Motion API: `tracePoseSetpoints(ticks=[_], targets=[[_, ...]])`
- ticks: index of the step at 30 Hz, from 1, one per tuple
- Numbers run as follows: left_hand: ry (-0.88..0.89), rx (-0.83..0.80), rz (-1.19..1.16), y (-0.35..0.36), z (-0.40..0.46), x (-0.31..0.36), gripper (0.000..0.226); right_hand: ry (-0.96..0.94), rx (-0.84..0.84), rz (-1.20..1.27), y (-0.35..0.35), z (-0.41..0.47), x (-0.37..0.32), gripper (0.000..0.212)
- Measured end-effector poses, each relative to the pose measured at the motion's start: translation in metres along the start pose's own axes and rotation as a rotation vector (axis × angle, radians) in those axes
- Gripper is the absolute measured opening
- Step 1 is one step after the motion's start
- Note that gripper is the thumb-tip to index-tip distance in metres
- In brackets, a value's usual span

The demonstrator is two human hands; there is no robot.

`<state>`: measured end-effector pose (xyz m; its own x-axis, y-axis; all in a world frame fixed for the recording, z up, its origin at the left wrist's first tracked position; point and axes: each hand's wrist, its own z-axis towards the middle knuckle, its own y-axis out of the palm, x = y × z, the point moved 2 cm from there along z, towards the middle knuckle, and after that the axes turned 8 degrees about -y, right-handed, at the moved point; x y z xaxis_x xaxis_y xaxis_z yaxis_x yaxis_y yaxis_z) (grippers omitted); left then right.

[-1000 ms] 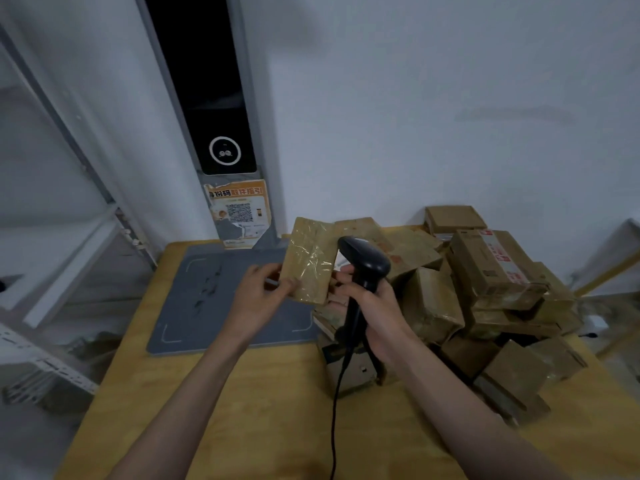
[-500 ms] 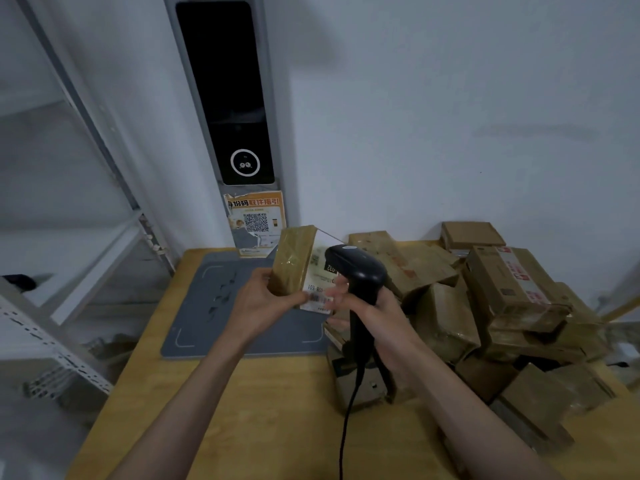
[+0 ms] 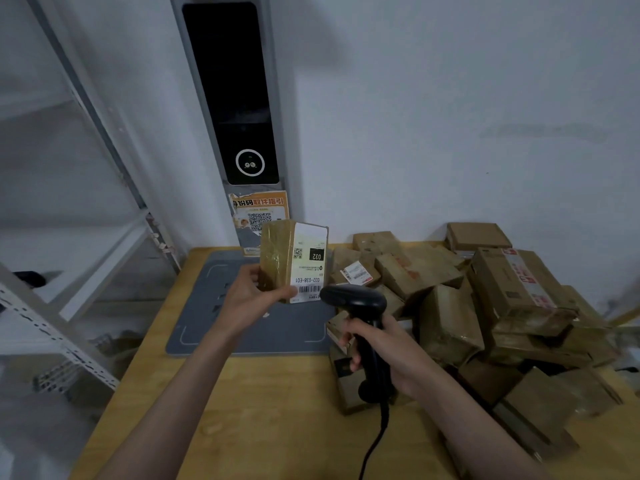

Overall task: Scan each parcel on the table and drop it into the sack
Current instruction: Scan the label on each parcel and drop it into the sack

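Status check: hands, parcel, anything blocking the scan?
Left hand holds parcel upright, label facing scanner. Right hand grips scanner, aimed at barcode. Nothing between them.

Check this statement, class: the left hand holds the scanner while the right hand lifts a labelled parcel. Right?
Wrong: the hands are swapped. The head view shows the right hand gripping the scanner while the left hand lifts the labelled parcel.
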<state>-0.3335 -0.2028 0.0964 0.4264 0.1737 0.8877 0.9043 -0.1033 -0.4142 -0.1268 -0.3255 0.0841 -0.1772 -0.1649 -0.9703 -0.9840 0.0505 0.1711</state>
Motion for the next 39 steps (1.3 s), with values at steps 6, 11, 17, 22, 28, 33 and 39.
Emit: tracePoseSetpoints(ticks=[6, 11, 17, 22, 28, 33, 39], targets=[[-0.002, 0.000, 0.013, 0.000, -0.003, 0.001, 0.077, -0.005, -0.032, -0.048, 0.008, -0.002, -0.002, 0.022], [-0.006, 0.002, 0.020, -0.002, -0.004, -0.001, 0.080, 0.001, -0.032, -0.048, 0.011, -0.003, -0.001, 0.022], [-0.008, -0.006, 0.020, -0.007, -0.007, -0.003, 0.082, 0.013, -0.012, -0.002, 0.016, -0.007, -0.001, 0.023], [-0.004, -0.021, 0.015, -0.014, -0.008, -0.009, 0.077, 0.027, -0.003, 0.010, 0.025, -0.013, 0.003, 0.029], [-0.031, -0.053, -0.008, -0.024, -0.008, -0.023, 0.076, -0.009, 0.003, 0.018, 0.038, -0.022, 0.008, 0.031], [-0.047, -0.111, -0.052, -0.032, -0.011, -0.037, 0.072, -0.016, 0.028, 0.030, 0.051, -0.032, 0.015, 0.025], [-0.074, -0.204, -0.073, -0.039, -0.017, -0.056, 0.082, -0.024, 0.113, 0.002, 0.062, -0.057, 0.029, 0.022]])
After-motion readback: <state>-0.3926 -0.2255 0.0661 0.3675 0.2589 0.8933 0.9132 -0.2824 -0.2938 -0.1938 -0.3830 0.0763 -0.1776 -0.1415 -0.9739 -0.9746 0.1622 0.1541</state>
